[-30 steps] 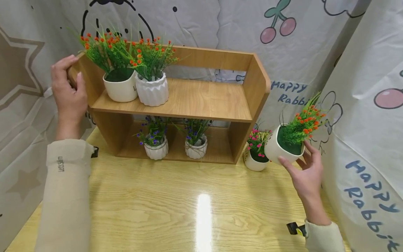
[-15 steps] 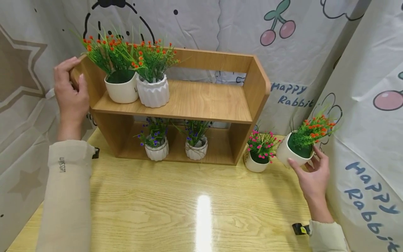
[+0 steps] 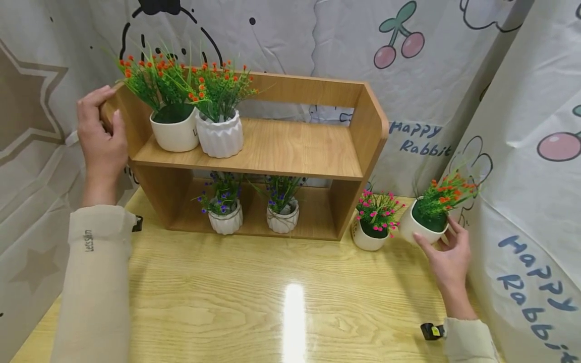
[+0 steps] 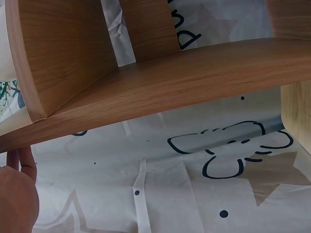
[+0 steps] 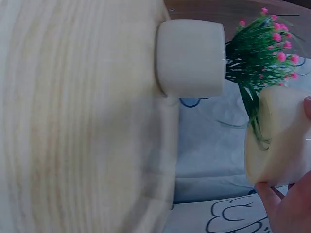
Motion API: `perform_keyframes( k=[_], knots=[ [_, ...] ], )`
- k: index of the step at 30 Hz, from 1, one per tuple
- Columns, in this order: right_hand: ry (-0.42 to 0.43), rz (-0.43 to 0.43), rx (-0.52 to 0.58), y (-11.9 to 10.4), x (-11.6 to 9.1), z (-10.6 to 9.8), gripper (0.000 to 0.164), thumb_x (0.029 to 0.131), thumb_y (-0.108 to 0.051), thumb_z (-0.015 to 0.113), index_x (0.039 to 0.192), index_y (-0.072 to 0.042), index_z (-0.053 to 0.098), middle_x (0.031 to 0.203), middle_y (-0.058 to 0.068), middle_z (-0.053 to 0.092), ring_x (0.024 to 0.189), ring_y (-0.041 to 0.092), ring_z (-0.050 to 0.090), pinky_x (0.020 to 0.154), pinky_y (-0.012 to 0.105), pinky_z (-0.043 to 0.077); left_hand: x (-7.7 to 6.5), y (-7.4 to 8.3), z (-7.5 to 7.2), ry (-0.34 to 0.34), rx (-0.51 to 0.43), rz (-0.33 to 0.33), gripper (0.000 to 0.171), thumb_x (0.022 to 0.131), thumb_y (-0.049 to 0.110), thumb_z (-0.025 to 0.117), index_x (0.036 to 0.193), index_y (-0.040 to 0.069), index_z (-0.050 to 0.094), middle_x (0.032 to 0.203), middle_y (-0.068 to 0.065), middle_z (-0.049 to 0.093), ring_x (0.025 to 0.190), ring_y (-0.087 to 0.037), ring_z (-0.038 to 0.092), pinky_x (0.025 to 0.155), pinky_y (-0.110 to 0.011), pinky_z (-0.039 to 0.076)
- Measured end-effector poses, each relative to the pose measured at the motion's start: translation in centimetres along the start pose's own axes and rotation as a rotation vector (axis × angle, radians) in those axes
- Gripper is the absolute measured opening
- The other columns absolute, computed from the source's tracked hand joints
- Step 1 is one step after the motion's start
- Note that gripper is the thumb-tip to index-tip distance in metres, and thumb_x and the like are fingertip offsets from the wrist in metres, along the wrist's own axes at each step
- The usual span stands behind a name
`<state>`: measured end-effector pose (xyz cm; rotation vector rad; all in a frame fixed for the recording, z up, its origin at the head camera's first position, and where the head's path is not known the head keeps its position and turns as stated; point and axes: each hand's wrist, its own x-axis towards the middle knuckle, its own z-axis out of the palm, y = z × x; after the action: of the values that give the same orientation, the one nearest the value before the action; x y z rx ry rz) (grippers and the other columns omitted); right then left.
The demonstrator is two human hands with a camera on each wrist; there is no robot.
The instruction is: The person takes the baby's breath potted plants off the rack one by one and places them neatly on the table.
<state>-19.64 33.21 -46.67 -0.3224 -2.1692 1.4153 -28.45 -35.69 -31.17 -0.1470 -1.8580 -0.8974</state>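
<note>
Orange-flowered plant (image 3: 426,219) held off the tabletop (image 3: 218,292)

Head view: the right hand's (image 3: 449,257) fingers clamp the pot's sides, just right of the pink-flowered plant (image 3: 375,222); the left hand's (image 3: 102,143) fingers curl round the wooden shelf's (image 3: 297,146) side.

Left wrist view: fingertips meet the shelf edge.

Right wrist view: the raised pot tilts; levelling it, clear of the pink blooms, would probably suit best.
</note>
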Motion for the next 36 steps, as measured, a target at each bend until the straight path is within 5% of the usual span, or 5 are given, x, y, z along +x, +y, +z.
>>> perform_keyframes(
  k=[11,27,36],
  knots=[
    [-0.059,0.139,-0.024,1.4,0.1,0.7,0.092,0.084,-0.019,0.087,0.16,-0.017,0.035,0.165,0.009,0.038,0.149,0.03,0.042,0.119,0.041,0.04,0.1,0.2,0.1,0.02,0.0,-0.02,0.037,0.1,0.011,0.051,0.136,0.008,0.061,0.144,0.0,0.057,0.139,-0.012,0.049,0.115,-0.02,0.035],
    [-0.15,0.236,-0.109,2.8,0.1,1.3,0.099,0.087,-0.026,0.084,0.164,-0.017,0.023,0.172,0.004,0.024,0.155,0.03,0.032,0.12,0.047,0.037,-0.1,-0.2,0.0,0.005,0.004,-0.016,0.039,0.101,0.013,0.051,0.138,0.015,0.061,0.144,0.006,0.056,0.139,-0.009,0.048,0.115,-0.02,0.035],
    [-0.186,0.273,-0.128,3.8,-0.2,1.4,0.099,0.089,-0.03,0.082,0.165,-0.016,0.02,0.172,0.009,0.02,0.156,0.033,0.029,0.12,0.051,0.037,0.1,-0.2,0.2,0.016,-0.004,0.001,0.037,0.101,0.011,0.052,0.136,0.007,0.062,0.144,-0.001,0.058,0.139,-0.012,0.049,0.115,-0.022,0.036]
  ],
)
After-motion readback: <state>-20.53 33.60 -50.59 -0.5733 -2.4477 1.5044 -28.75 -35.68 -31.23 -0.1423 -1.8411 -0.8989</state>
